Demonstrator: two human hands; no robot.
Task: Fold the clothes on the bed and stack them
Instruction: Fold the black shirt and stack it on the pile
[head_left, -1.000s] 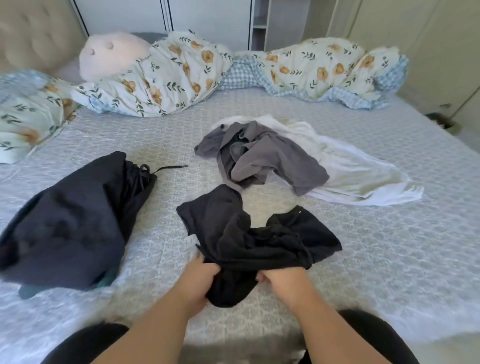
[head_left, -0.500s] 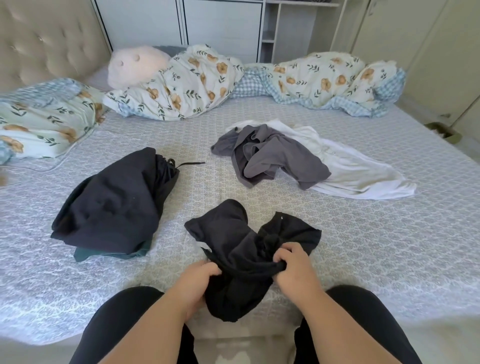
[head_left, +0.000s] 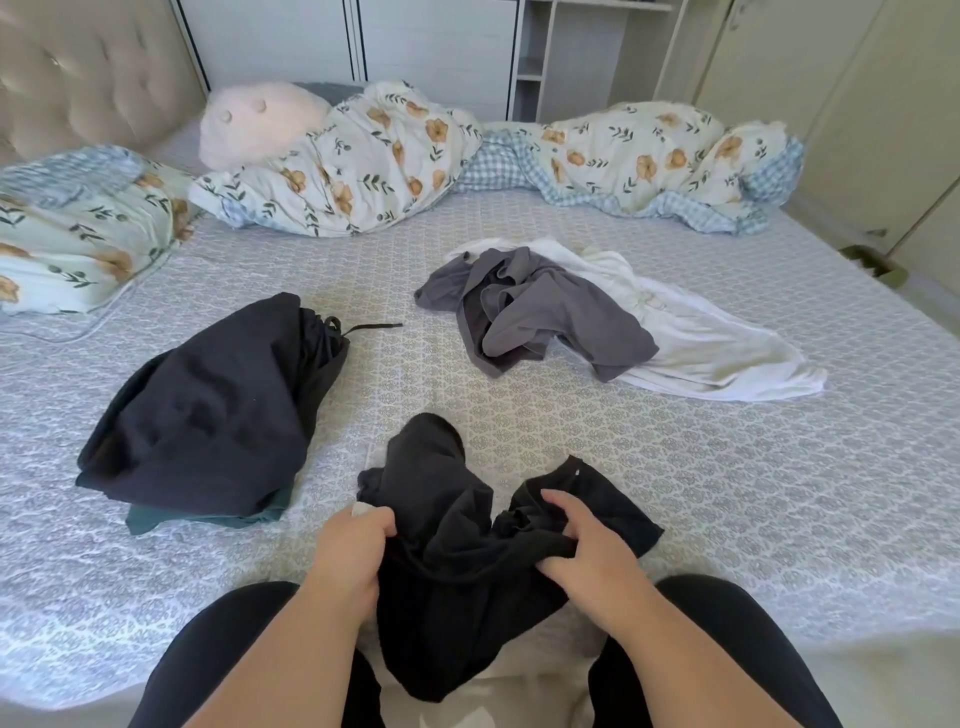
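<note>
A crumpled black garment (head_left: 441, 525) lies at the near edge of the bed (head_left: 675, 467), part of it hanging over the edge between my legs. My left hand (head_left: 353, 556) grips its left side. My right hand (head_left: 587, 545) grips a bunched fold on its right side. A stack of folded dark navy clothes (head_left: 208, 415) with a teal piece underneath sits to the left. Further back at center right, a crumpled grey garment (head_left: 540, 317) lies on a white garment (head_left: 711, 348).
A floral duvet (head_left: 374, 166) and a pale pink plush cushion (head_left: 260, 124) are heaped along the far side. A floral pillow (head_left: 78, 228) lies at the left by the tufted headboard (head_left: 88, 67). Cupboards (head_left: 431, 47) stand behind.
The black garment has been pulled nearer to me and now hangs over the bed's edge. My right hand shifted its grip up onto a bunched fold. The view pulled back and rose.
</note>
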